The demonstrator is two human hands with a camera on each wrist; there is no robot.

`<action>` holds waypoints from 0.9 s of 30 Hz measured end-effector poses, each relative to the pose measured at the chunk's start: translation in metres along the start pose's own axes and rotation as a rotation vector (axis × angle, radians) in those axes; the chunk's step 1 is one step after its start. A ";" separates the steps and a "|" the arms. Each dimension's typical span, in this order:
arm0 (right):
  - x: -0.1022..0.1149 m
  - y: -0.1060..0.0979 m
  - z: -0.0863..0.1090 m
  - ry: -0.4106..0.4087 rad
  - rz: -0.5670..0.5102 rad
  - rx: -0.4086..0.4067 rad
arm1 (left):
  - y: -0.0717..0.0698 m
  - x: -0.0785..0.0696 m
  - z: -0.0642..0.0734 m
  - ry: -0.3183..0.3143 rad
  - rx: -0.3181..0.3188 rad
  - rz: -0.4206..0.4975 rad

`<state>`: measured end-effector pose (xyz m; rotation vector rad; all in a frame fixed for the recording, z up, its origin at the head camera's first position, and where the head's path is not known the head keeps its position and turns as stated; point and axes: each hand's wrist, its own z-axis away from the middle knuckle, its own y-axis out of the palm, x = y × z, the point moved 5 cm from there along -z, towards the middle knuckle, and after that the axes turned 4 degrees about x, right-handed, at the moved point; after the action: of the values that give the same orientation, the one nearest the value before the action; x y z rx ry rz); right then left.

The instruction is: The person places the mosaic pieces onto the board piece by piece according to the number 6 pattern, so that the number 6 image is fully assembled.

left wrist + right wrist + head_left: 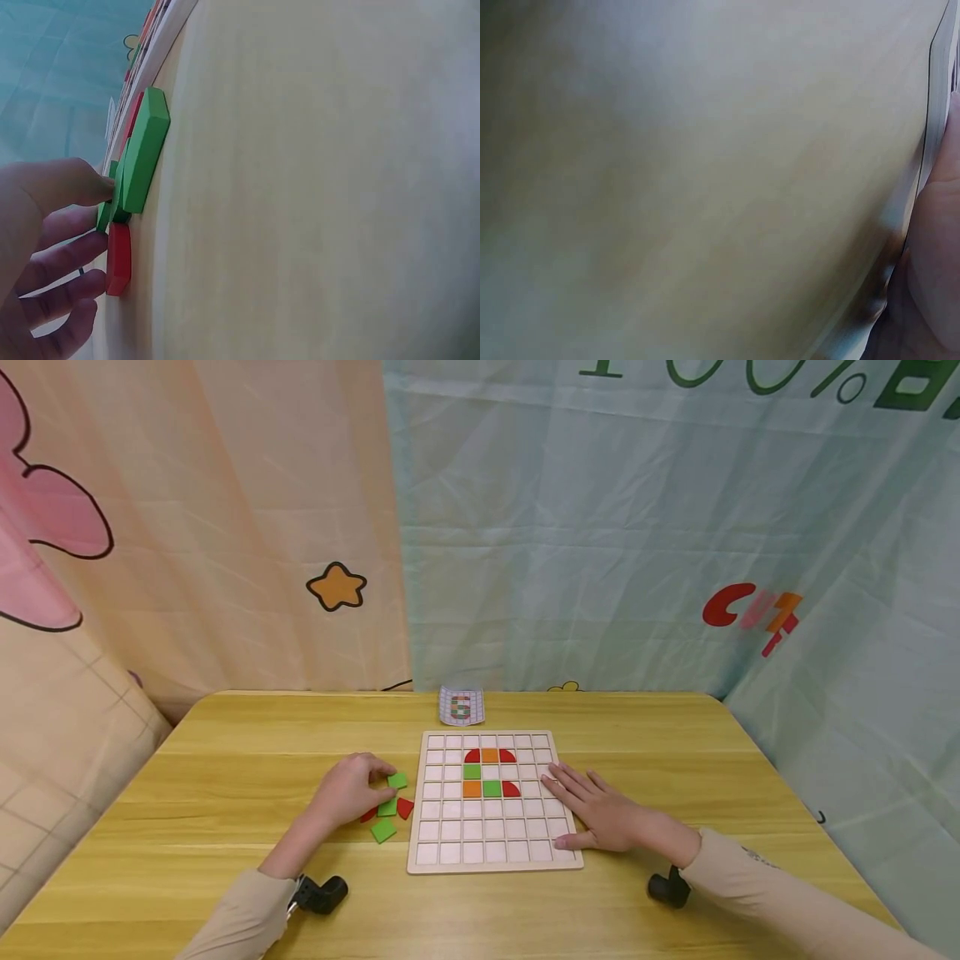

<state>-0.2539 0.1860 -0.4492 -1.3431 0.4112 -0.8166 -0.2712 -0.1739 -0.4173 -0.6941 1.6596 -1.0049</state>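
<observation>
A person's left hand [352,791] is reaching in among loose tiles to the left of a square grid board [495,867], its fingers bending and its thumb and index fingertips meeting the green tiles [383,832]. From these views I cannot tell whether it is pinching one. Three green tiles are showing, with two red tiles [405,808] lying close by; one red tile is peeking out beside the hand, partly hidden.

The right hand [603,817] is lying flat and open, fingers spreading over the board's right edge and thumb pointing toward its near right corner. It is holding nothing.

The board is resting on a wooden table [637,735] between the hands. Seven coloured pieces are sitting in its upper middle: red, orange and red along the top, one green square [472,772] below at left, then orange, green and red. Pale cells are surrounding them on every side.

A small patterned card [461,707] is standing or lying just beyond the board, near the table's far edge. Wood is stretching outward past both hands toward the side edges, and also along the board's near edge.
</observation>
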 end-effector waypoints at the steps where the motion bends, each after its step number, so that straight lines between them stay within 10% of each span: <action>1: 0.000 0.000 0.000 -0.004 0.002 -0.005 | 0.000 0.000 0.000 0.001 -0.006 -0.001; 27: 0.003 -0.001 0.001 -0.012 0.008 -0.022 | 0.000 -0.040 -0.010 0.100 -0.063 -0.004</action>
<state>-0.2518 0.1847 -0.4473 -1.3652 0.4173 -0.7989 -0.2689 -0.1377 -0.3969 -0.6983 1.7831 -1.0078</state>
